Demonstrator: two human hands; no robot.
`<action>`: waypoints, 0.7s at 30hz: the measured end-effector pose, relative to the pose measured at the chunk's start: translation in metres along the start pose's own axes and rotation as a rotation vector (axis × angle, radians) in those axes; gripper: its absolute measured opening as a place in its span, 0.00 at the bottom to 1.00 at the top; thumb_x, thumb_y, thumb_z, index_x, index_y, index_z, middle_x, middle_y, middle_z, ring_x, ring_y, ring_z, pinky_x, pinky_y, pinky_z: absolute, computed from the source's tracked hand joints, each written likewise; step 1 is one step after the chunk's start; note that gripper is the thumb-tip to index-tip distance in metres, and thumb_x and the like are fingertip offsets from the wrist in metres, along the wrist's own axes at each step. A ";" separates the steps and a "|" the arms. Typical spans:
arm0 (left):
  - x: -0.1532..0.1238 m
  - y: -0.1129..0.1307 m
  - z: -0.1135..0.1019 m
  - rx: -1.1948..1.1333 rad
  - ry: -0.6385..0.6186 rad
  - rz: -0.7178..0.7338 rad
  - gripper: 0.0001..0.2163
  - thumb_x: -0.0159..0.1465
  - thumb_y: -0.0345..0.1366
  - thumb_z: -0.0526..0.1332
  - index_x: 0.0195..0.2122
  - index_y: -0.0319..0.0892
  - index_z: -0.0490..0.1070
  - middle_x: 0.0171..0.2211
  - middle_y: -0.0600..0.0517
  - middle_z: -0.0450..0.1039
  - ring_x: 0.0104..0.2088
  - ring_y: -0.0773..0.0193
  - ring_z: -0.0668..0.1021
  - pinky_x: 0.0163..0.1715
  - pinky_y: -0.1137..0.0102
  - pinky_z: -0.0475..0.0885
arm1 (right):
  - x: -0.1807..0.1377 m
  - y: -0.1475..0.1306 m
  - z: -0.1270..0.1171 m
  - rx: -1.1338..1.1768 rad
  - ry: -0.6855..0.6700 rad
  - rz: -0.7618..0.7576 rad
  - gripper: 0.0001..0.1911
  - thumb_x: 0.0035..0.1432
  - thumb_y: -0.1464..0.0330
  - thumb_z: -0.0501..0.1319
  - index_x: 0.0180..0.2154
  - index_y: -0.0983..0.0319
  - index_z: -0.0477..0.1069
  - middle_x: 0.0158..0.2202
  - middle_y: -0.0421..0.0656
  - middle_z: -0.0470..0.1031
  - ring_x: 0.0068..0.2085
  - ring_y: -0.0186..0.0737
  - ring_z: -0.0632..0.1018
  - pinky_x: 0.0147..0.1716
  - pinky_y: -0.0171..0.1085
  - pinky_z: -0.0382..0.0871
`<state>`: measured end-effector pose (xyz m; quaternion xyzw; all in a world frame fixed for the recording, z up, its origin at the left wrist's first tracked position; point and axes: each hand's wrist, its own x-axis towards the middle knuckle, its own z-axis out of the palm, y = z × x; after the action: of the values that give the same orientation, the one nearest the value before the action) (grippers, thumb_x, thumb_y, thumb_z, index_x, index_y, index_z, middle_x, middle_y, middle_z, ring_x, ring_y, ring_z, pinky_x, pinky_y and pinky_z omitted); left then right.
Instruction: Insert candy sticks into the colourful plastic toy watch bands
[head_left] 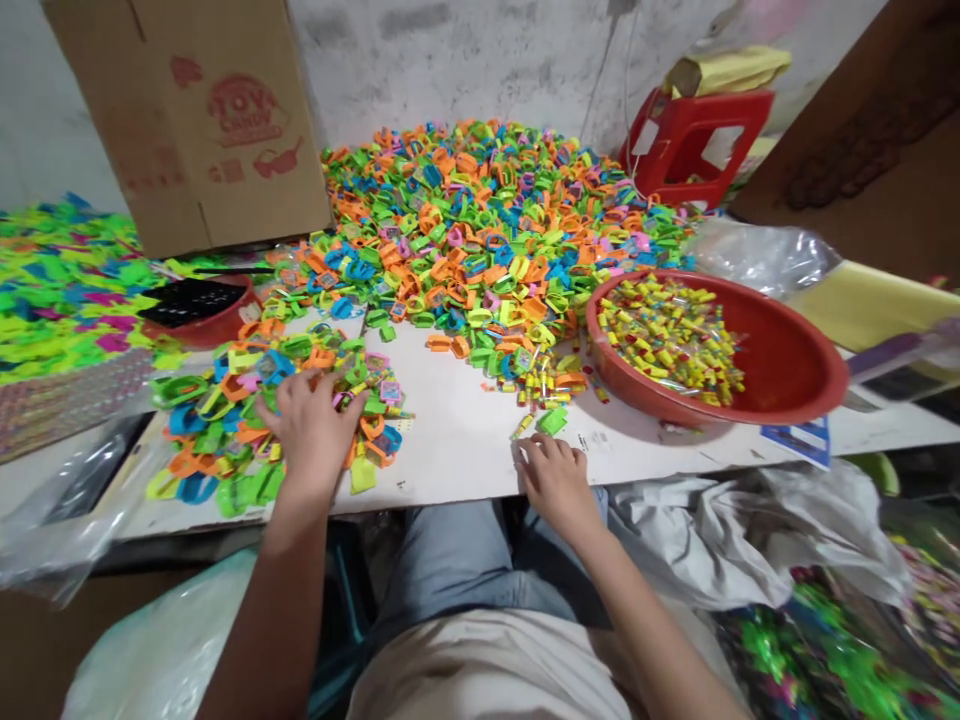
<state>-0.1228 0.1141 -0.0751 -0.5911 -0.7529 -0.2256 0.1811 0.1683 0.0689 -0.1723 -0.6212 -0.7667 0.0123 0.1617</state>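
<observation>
My left hand (311, 428) lies palm down on a small heap of coloured plastic toy pieces (225, 430) at the near left of the white board (465, 440), fingers spread over them. My right hand (553, 476) rests at the board's front edge with its fingers curled down on the surface, just below a green piece (553, 421) and a small yellow candy tube (523, 427). A big pile of orange, green, blue and pink plastic pieces (487, 220) covers the far middle of the board. A red bowl (780, 360) to the right holds several yellow candy tubes (671, 335).
A cardboard box (195, 110) printed "Toy Candy" stands at the back left. A small red dish (202, 310) with a black object sits beside it. A red stool (694, 140) is at the back right. Clear plastic bags (757, 255) lie about, and more neon pieces (60, 290) lie far left.
</observation>
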 end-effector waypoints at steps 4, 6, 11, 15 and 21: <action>-0.011 0.020 0.001 -0.059 0.018 0.106 0.18 0.64 0.44 0.56 0.51 0.41 0.70 0.57 0.41 0.64 0.60 0.43 0.62 0.62 0.45 0.45 | 0.010 0.000 0.004 -0.040 -0.009 0.005 0.18 0.64 0.69 0.52 0.55 0.59 0.64 0.48 0.49 0.72 0.46 0.48 0.69 0.43 0.44 0.55; -0.016 0.035 0.009 -0.125 -0.056 0.233 0.16 0.64 0.42 0.56 0.50 0.42 0.71 0.57 0.42 0.65 0.60 0.45 0.62 0.62 0.47 0.46 | 0.017 -0.002 0.005 -0.031 -0.006 0.023 0.20 0.64 0.67 0.53 0.58 0.60 0.61 0.47 0.49 0.72 0.45 0.48 0.70 0.41 0.43 0.56; -0.024 0.085 0.052 -0.287 -0.431 0.470 0.16 0.64 0.39 0.55 0.51 0.43 0.72 0.55 0.46 0.69 0.57 0.53 0.67 0.60 0.58 0.58 | 0.032 -0.011 0.004 -0.003 -0.035 -0.002 0.12 0.64 0.65 0.54 0.48 0.59 0.68 0.43 0.47 0.71 0.43 0.47 0.71 0.38 0.40 0.58; -0.002 0.116 0.093 -0.266 -0.477 0.382 0.21 0.63 0.37 0.55 0.58 0.42 0.66 0.61 0.43 0.61 0.61 0.51 0.62 0.61 0.60 0.58 | 0.026 -0.012 0.010 0.085 -0.006 -0.052 0.06 0.62 0.66 0.56 0.39 0.61 0.68 0.39 0.47 0.71 0.40 0.46 0.71 0.35 0.39 0.61; 0.066 0.125 0.136 -0.217 -0.483 0.122 0.27 0.65 0.36 0.52 0.65 0.35 0.52 0.67 0.36 0.45 0.67 0.43 0.51 0.62 0.51 0.52 | 0.001 0.005 0.030 0.405 0.158 -0.108 0.04 0.64 0.69 0.53 0.36 0.62 0.64 0.32 0.45 0.73 0.35 0.42 0.73 0.35 0.39 0.67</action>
<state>-0.0178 0.2677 -0.1367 -0.6881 -0.7086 -0.1461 -0.0552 0.1648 0.0762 -0.2014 -0.5331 -0.7656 0.1088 0.3433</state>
